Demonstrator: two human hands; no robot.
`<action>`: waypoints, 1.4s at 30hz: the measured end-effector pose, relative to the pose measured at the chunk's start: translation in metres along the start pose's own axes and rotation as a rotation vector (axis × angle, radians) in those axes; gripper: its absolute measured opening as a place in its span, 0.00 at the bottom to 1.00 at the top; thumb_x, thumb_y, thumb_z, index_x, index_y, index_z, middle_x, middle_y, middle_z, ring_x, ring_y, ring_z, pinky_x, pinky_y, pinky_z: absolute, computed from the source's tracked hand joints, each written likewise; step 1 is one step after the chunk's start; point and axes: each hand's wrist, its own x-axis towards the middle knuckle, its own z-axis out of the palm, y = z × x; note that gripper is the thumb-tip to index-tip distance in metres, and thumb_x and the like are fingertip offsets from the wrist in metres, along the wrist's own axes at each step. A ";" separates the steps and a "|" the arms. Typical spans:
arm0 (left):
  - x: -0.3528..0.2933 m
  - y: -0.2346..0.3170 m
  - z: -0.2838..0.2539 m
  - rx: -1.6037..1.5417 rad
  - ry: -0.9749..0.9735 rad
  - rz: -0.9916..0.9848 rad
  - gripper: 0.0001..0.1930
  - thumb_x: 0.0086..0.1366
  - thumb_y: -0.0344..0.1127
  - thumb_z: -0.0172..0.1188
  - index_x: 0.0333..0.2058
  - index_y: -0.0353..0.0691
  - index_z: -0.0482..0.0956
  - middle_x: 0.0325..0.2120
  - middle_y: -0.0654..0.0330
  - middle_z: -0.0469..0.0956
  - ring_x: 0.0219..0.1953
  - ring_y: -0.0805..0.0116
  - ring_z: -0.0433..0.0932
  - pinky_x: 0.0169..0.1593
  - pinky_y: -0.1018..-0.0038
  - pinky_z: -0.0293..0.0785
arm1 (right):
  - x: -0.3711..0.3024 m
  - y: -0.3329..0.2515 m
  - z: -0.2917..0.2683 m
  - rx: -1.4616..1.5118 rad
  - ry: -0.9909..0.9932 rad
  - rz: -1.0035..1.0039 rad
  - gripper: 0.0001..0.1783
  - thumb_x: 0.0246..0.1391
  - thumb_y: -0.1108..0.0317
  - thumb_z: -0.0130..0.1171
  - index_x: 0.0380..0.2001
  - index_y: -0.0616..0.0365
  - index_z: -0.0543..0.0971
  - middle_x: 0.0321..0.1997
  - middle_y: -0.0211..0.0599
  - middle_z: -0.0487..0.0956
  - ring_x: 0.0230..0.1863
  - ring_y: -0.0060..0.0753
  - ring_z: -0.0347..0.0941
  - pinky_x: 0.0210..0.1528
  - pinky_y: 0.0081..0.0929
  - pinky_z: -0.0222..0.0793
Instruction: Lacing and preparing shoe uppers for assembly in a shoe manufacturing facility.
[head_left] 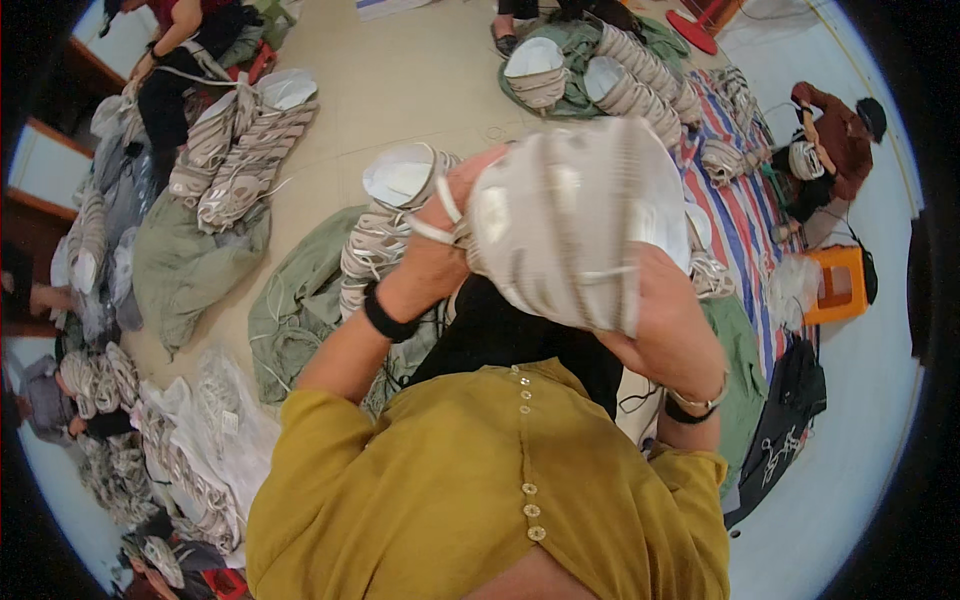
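Raised in front of my chest is a bundle of nested beige fabric pieces (550, 220) with white linings; they look like shoe uppers, though motion blurs them. My left hand (445, 235) grips its left side, fingers partly hidden behind it, and a white cord loops by the wrist. On the lower right edge, my right hand (672, 315) is closed round the bundle with the thumb underneath. Just left of my left hand stands a similar stack (365, 250) with a white oval top (398, 175). Another stack, partly covered by my right hand, shows cords (710, 275) beside it.
Green cloth sacks (200, 260) and more stacks (245, 165) lie on the tiled floor. At right are a striped sheet (745, 225), an orange stool (838, 285) and a seated person (840, 140). Other people work at left and at the far side.
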 end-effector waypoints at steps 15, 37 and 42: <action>-0.037 0.042 -0.011 0.664 -0.412 0.241 0.31 0.46 0.45 0.69 0.49 0.38 0.73 0.39 0.57 0.76 0.43 0.58 0.75 0.49 0.64 0.69 | 0.013 0.021 0.093 -0.214 -0.246 -0.095 0.11 0.39 0.71 0.58 0.30 0.57 0.75 0.37 0.35 0.74 0.48 0.37 0.69 0.51 0.39 0.62; -0.149 -0.027 -0.024 0.093 0.297 -0.670 0.23 0.50 0.44 0.67 0.38 0.31 0.77 0.26 0.54 0.80 0.27 0.62 0.78 0.34 0.69 0.73 | -0.057 0.065 0.086 -0.155 0.044 0.356 0.20 0.45 0.74 0.62 0.45 0.61 0.75 0.56 0.49 0.71 0.55 0.49 0.67 0.57 0.39 0.62; -0.187 -0.066 -0.080 0.189 0.900 -0.919 0.23 0.54 0.44 0.66 0.36 0.26 0.77 0.29 0.57 0.80 0.28 0.72 0.75 0.34 0.72 0.72 | -0.095 0.086 0.116 -0.257 -0.025 0.425 0.20 0.48 0.70 0.60 0.46 0.58 0.74 0.59 0.46 0.68 0.59 0.51 0.63 0.59 0.40 0.58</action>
